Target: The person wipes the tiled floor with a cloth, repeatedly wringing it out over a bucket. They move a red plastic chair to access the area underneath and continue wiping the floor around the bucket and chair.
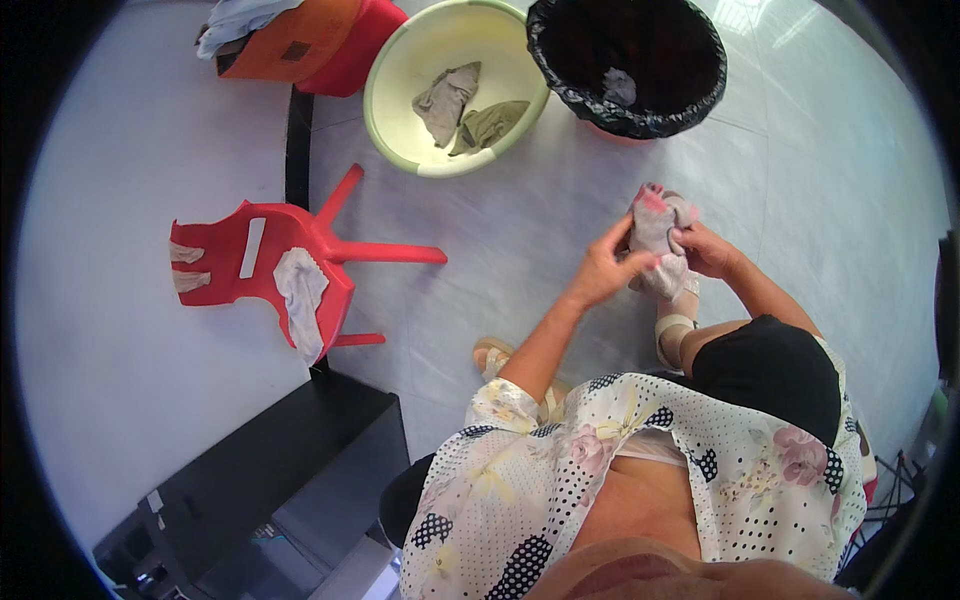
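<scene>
Both hands hold grey socks with pink patches (654, 225) above my foot, at the right of the middle. My left hand (609, 266) grips them from the left side, its thumb lying across the cloth. From the right, my right hand (703, 249) pinches the bundle between thumb and fingers. How many pieces of cloth the bundle has, I cannot tell. In the pale green basin (405, 60) lie a grey sock (448, 101) and an olive sock (491, 126), apart from my hands. A light grey sock (301, 296) rests on the small red plastic chair (300, 225).
A bin lined with a black bag (667, 124) stands beyond my hands, a grey scrap (619, 86) inside. Left of the basin, an orange box (289, 45) holds pale cloth (244, 22). A black cabinet (277, 457) stands at lower left, near the chair.
</scene>
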The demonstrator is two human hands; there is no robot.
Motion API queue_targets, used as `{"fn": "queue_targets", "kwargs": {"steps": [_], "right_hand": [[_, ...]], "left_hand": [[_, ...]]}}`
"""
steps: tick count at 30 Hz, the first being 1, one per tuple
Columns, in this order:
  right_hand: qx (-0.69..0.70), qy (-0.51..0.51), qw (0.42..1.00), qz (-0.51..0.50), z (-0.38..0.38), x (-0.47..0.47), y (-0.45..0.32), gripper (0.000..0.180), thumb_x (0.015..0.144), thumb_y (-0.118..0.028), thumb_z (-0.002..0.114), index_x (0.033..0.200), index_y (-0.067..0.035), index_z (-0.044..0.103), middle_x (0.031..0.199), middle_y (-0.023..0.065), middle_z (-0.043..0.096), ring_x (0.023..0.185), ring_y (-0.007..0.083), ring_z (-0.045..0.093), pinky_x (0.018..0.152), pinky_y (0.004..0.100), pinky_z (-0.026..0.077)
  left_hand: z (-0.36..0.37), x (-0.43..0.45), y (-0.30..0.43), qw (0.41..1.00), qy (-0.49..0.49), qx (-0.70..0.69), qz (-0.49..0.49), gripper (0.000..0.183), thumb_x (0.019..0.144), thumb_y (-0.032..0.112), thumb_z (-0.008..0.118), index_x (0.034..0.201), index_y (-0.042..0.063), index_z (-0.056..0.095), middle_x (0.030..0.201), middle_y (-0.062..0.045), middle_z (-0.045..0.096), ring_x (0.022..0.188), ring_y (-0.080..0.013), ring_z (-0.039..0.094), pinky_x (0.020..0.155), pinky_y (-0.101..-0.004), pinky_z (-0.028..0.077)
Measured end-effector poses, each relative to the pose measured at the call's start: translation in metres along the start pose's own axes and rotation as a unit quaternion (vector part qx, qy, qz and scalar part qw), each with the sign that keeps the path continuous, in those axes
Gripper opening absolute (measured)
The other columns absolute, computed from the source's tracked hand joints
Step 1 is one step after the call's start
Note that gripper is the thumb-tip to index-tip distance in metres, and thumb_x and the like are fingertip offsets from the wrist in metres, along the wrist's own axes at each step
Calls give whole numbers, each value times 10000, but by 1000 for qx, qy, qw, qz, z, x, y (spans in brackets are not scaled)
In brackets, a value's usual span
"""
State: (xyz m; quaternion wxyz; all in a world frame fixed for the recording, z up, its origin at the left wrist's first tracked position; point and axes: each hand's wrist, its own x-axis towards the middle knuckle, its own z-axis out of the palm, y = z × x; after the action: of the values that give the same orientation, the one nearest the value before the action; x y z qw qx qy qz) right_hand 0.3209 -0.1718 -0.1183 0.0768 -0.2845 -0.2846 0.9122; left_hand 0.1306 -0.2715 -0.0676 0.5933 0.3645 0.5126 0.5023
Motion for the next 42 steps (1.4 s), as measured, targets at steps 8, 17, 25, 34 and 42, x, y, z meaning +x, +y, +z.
{"fn": "queue_targets", "kwargs": {"steps": [8, 17, 25, 34, 42], "right_hand": [[32, 88, 996, -12, -28, 5, -3, 538, 882, -435, 551, 1279, -85, 453, 1208, 64, 547, 1084, 195, 543, 904, 372, 456], [-118, 56, 988, 87, 12, -4, 9, 627, 872, -413, 585, 1339, -32, 413, 1204, 90, 539, 1058, 195, 540, 896, 329, 447], [-106, 112, 978, 139, 7, -20, 20, 629, 859, -433, 572, 1328, -38, 430, 1173, 84, 552, 1030, 175, 543, 849, 305, 450], [-72, 152, 982, 82, -8, -11, 17, 544, 861, -433, 561, 1246, -54, 498, 1106, 75, 574, 956, 187, 569, 800, 330, 479], [6, 194, 979, 69, -42, 16, 49, 468, 889, -469, 427, 1108, -80, 568, 925, 47, 626, 740, 160, 581, 506, 282, 419]], "left_hand": [[-165, 54, 15, 923, 296, 246, 17, 336, 866, 234, 616, 1091, -4, 544, 1014, -154, 623, 904, -217, 634, 687, -344, 525], [-231, 149, 0, 779, 47, 605, -159, 561, 919, 492, 313, 995, 32, 625, 978, -196, 642, 957, -393, 588, 845, -442, 445], [-114, 7, -25, 826, -87, 527, -179, 461, 874, 465, 467, 979, 56, 652, 939, -207, 640, 911, -378, 600, 820, -451, 458], [-111, -24, -48, 758, 49, 630, -158, 843, 647, 369, 776, 1324, 27, 408, 1473, -201, 202, 1334, -388, 208, 987, -495, 358], [-123, -51, -106, 874, 92, 453, -149, 590, 700, 270, 736, 1190, 24, 519, 1050, -181, 613, 960, -313, 589, 830, -403, 469]]}}
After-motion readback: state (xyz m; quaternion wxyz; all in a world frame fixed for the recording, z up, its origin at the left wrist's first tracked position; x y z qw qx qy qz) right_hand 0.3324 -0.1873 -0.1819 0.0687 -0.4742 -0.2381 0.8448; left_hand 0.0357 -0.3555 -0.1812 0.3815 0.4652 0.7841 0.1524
